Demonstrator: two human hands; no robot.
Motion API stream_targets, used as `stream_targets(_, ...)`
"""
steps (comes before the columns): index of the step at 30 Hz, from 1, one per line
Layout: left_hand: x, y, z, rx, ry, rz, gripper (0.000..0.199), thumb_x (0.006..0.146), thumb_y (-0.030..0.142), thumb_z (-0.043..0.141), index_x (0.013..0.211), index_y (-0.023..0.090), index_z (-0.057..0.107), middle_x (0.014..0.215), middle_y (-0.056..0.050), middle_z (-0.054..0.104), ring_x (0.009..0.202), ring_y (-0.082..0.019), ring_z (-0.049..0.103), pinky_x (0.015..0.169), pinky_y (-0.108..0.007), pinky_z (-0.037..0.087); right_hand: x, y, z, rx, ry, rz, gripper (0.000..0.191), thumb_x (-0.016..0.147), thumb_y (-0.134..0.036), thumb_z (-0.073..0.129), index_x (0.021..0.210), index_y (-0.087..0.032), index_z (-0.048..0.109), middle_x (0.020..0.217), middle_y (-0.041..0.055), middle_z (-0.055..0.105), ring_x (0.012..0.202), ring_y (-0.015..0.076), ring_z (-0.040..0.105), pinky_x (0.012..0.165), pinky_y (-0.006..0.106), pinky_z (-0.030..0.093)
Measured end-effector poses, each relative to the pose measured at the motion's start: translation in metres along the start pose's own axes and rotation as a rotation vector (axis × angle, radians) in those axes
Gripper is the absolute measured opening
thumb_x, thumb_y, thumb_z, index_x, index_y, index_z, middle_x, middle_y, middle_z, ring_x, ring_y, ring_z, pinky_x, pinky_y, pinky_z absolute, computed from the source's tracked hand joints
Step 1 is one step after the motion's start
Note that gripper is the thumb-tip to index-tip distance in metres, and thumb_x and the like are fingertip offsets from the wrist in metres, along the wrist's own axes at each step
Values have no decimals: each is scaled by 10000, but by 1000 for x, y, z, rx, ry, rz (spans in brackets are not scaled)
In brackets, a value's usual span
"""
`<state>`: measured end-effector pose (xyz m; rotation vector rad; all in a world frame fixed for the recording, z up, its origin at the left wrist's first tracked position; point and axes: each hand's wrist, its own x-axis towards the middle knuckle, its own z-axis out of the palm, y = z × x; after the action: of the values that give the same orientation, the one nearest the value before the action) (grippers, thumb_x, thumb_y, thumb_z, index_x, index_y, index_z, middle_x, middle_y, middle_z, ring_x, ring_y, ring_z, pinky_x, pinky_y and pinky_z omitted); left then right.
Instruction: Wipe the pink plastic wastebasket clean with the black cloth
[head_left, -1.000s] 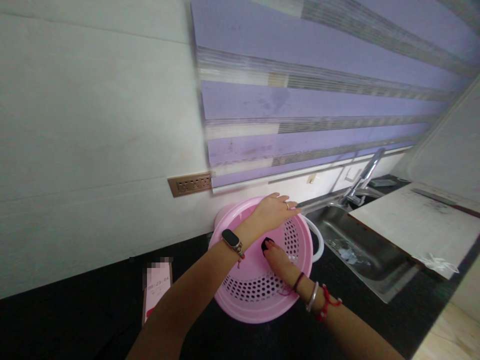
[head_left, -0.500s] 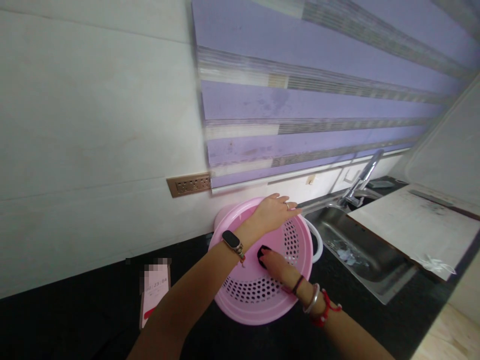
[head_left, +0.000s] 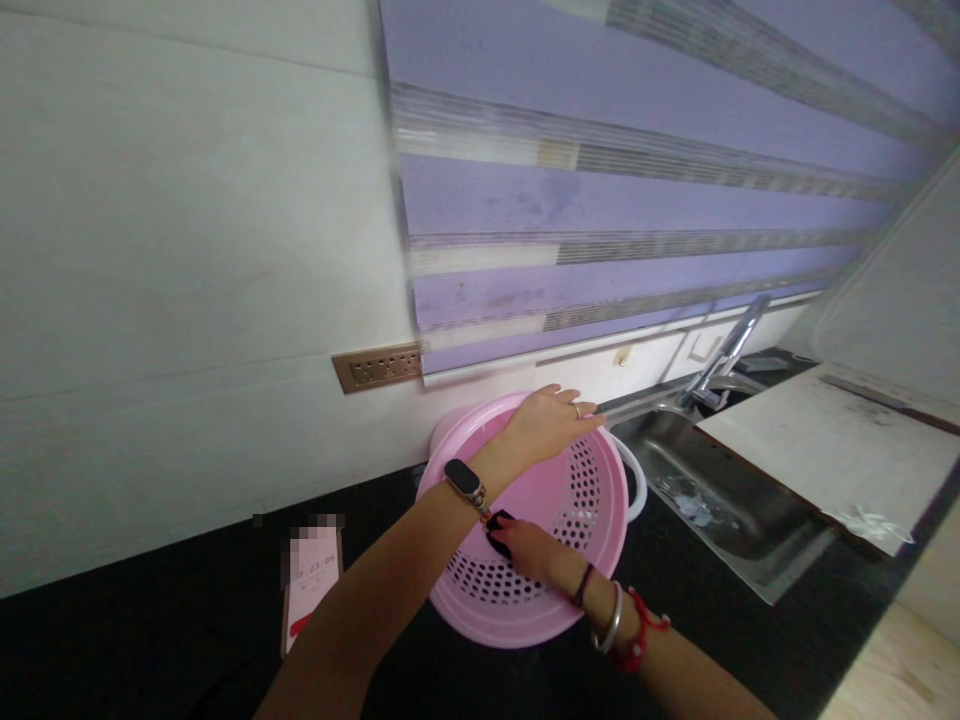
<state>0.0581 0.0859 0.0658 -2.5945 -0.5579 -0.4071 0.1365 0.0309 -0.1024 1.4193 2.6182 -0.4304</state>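
A pink plastic colander basket (head_left: 536, 630) with rows of round holes stands tilted on the black counter, its inside facing me. Across its far rim lies my left hand (head_left: 551, 420), fingers stretched out and apart, with a smart band on the wrist. Inside the basket, my right hand (head_left: 529, 550) is closed around a small black cloth-like piece (head_left: 499, 533) and presses it on the inner surface. What exactly the black piece is, I cannot make out. A white handle (head_left: 636, 480) sticks out at the basket's right side.
To the right is a steel sink (head_left: 697, 490) with a faucet (head_left: 727, 350) and a clear plastic scrap inside. A white board (head_left: 832, 440) partly covers it. A phone (head_left: 313, 575) stands at left. A wall socket (head_left: 379, 367) and a purple blind (head_left: 480, 205) are behind.
My right hand has moved left and slightly down inside the basket, with the black piece in it. My left hand stays on the far rim.
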Motion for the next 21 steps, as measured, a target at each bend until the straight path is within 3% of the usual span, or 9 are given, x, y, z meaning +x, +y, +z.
stream_targets(3,-1,0,-2,-13,8,8,346,911,142,382,1214,249,512,1247,29,583,1095,-130,521,881,-276,375,-4,-1,-2,-21,-6,33,253,786,-114,536,1007,-163,648,1043,89,648,920,175,610,823,283,474)
stream_targets(8,2,1,-1,-22,8,-5,337,900,147,387,1174,259,549,1235,18,592,1070,-150,539,828,-285,398,-8,14,-15,-87,74,202,372,793,1,379,1077,-42,615,1156,259,564,1085,282,542,939,442,400)
stream_targets(14,2,1,1,-18,36,-5,348,906,147,377,1185,273,541,1219,39,602,1066,-140,543,849,-284,395,-15,-2,-10,-18,-44,67,306,713,-74,554,972,-184,673,1047,80,653,878,173,631,789,249,480)
stream_targets(19,2,2,4,-15,51,-20,343,896,142,401,1181,267,545,1219,31,603,1078,-149,540,838,-291,399,-14,20,-35,-74,74,243,383,800,8,345,1064,-48,617,1133,244,582,1044,276,572,908,409,426)
stream_targets(21,2,2,3,-14,50,-18,343,898,142,396,1175,276,548,1225,35,599,1071,-145,542,833,-287,399,-15,22,-36,-62,77,239,384,794,15,342,1056,-42,617,1124,247,585,1038,277,576,901,418,429)
